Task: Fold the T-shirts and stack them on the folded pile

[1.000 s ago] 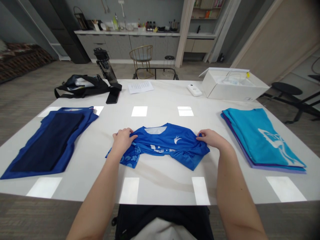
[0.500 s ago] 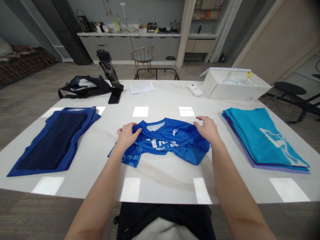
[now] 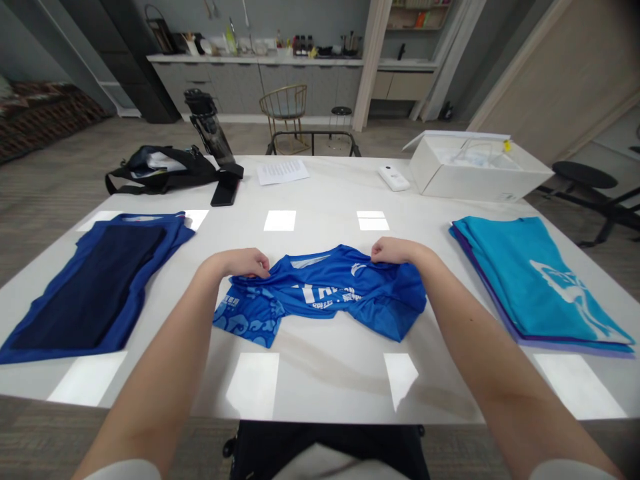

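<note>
While I face the near edge of the white marble-look table (image 3: pixel 320 387), the royal-blue short-sleeved printed jersey (image 3: pixel 320 293) lies crumpled on it at centre, collar toward the far side and a wave-patterned panel showing at near left.

My left hand (image 3: pixel 241 264) is at the jersey's upper left edge. Its fingers (image 3: pixel 261 265) are curled narrow and closed on a fold of the fabric. My right hand (image 3: pixel 397 251) is at the upper right, near the shoulder. Its fingers (image 3: pixel 379 251) are likewise narrow, closed over the cloth edge. Both forearms extend from the near side.

To the left of the jersey, well apart from it, lies a flat blue garment with a navy panel (image 3: pixel 90 287). To the right lies a folded turquoise cloth with a white print (image 3: pixel 540 280), on a purple cloth layer (image 3: pixel 505 320).

Along the far side stand a black fabric bag (image 3: pixel 165 170), a black smartphone (image 3: pixel 225 189), a white paper sheet (image 3: pixel 283 171), a small white device (image 3: pixel 394 178) and an open white cardboard box (image 3: pixel 480 170).
</note>
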Demonstrator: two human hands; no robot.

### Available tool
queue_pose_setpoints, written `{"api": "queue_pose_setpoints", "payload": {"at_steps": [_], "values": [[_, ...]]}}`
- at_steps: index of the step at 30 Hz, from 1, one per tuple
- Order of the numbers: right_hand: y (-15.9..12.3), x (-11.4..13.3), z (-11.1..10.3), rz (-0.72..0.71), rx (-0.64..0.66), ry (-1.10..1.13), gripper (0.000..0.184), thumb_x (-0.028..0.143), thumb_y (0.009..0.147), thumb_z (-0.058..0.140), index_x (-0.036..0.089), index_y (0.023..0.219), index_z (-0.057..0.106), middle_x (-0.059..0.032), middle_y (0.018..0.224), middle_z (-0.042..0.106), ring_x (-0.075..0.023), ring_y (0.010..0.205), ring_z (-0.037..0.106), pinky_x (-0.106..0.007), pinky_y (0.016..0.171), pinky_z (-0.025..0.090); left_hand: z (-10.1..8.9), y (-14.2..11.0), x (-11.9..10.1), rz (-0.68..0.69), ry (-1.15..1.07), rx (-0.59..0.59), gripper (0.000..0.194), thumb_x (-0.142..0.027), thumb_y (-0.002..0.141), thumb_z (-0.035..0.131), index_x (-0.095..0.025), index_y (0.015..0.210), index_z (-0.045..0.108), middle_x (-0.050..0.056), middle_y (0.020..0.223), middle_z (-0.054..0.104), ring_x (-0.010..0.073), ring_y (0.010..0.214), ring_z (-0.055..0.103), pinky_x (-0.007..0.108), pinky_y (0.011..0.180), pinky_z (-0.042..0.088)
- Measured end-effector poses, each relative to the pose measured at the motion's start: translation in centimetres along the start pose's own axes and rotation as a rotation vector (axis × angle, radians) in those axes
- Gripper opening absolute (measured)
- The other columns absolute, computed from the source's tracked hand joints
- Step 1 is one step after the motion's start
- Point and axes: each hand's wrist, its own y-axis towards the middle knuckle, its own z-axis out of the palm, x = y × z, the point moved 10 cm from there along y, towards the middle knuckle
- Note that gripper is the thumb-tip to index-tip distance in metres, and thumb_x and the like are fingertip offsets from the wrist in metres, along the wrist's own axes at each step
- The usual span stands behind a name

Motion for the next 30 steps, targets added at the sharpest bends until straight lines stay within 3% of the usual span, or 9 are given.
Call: {"api": "queue_pose_setpoints", "payload": {"at_steps": [2, 4, 8, 10, 12, 15, 22, 26, 30], "values": [[0.8, -0.4, -1.0, 0.042, 0.016, -0.044, 0.016, 0.032, 0.08, 0.068, 0.021, 0.071, 0.072, -0.0046, 0.065, 0.07, -0.0206, 0.066, 0.066, -0.029, 0.062, 0.048, -1.3, 1.6, -0.6, 0.002, -0.04, 0.045, 0.023, -0.047, 0.062, 0.075, -0.025, 0.067, 0.069, 0.0, 0.05, 0.056, 0.019, 0.05, 0.055, 0.03, 0.052, 0.041], [1.9, -0.4, -3.8, 0.096, -0.156, -0.079, 0.017, 0.032, 0.085, 0.063, 0.019, 0.081, 0.074, -0.0095, 0.077, 0.075, -0.0246, 0.076, 0.069, -0.032, 0.07, 0.051, -3.9, 4.1, -1.3, -0.015, -0.042, -0.071, 0.024, -0.046, 0.069, 0.072, -0.023, 0.074, 0.069, 0.002, 0.053, 0.06, 0.02, 0.051, 0.057, 0.032, 0.056, 0.045], [1.9, -0.9, -9.8, 0.261, -0.73, 0.047, 0.042, 0.034, 0.098, 0.046, 0.014, 0.131, 0.062, -0.0206, 0.113, 0.073, -0.0347, 0.105, 0.067, -0.043, 0.088, 0.051, -11.0, 7.2, -3.5, 0.055, -0.195, -0.769, 0.036, -0.036, 0.095, 0.05, -0.017, 0.122, 0.064, 0.012, 0.102, 0.076, 0.0228, 0.083, 0.071, 0.035, 0.081, 0.054], [2.4, -0.8, -10.4, 0.253, -0.813, 0.13, 0.054, 0.035, 0.101, 0.044, 0.012, 0.15, 0.044, -0.0227, 0.125, 0.068, -0.037, 0.114, 0.064, -0.048, 0.094, 0.049, -11.6, 8.3, -5.1, 0.151, -0.256, -0.92, 0.051, -0.031, 0.098, 0.049, -0.014, 0.146, 0.047, 0.018, 0.136, 0.065, 0.0236, 0.111, 0.068, 0.036, 0.096, 0.051], [3.3, -0.1, -9.9, 0.182, -0.777, 0.133, 0.059, 0.036, 0.099, 0.049, 0.015, 0.153, 0.038, -0.0222, 0.14, 0.06, -0.0378, 0.123, 0.058, -0.051, 0.1, 0.048, -10.6, 9.5, -6.7, 0.207, -0.239, -0.91, 0.062, -0.029, 0.096, 0.053, -0.012, 0.154, 0.038, 0.019, 0.151, 0.053, 0.0253, 0.13, 0.059, 0.037, 0.107, 0.046], [3.4, 1.1, -8.5, 0.091, -0.727, 0.054, 0.043, 0.036, 0.097, 0.055, 0.02, 0.136, 0.059, -0.0169, 0.146, 0.053, -0.0368, 0.129, 0.052, -0.051, 0.104, 0.046, -8.0, 9.1, -9.2, 0.269, -0.081, -0.864, 0.052, -0.025, 0.094, 0.054, -0.013, 0.144, 0.051, 0.016, 0.149, 0.054, 0.0269, 0.137, 0.053, 0.039, 0.114, 0.04], [-2.8, 5.7, -2.7, -0.288, -0.576, 0.081, 0.032, 0.044, 0.094, 0.063, 0.024, 0.118, 0.071, -0.0081, 0.11, 0.062, -0.023, 0.097, 0.063, -0.034, 0.09, 0.05, 0.9, 1.9, -13.1, 0.408, 0.296, -0.706, 0.035, -0.043, 0.09, 0.065, -0.023, 0.119, 0.066, 0.011, 0.12, 0.064, 0.031, 0.117, 0.059, 0.045, 0.099, 0.044], [-6.9, 6.3, 0.2, -0.276, -0.525, 0.013, 0.042, 0.046, 0.091, 0.067, 0.028, 0.129, 0.065, -0.007, 0.111, 0.064, -0.0233, 0.094, 0.064, -0.034, 0.086, 0.05, 5.4, 0.1, -13.9, 0.525, 0.452, -0.589, 0.037, -0.039, 0.093, 0.064, -0.026, 0.127, 0.064, 0.011, 0.122, 0.062, 0.0297, 0.113, 0.058, 0.045, 0.097, 0.043], [-9.7, 6.6, 1.7, -0.245, -0.557, -0.011, 0.037, 0.046, 0.091, 0.067, 0.026, 0.123, 0.066, -0.0065, 0.109, 0.067, -0.023, 0.092, 0.065, -0.033, 0.081, 0.048, 7.6, -0.7, -15.7, 0.604, 0.507, -0.625, 0.028, -0.026, 0.099, 0.054, -0.024, 0.126, 0.063, 0.011, 0.116, 0.064, 0.0265, 0.11, 0.059, 0.041, 0.092, 0.043]]}}
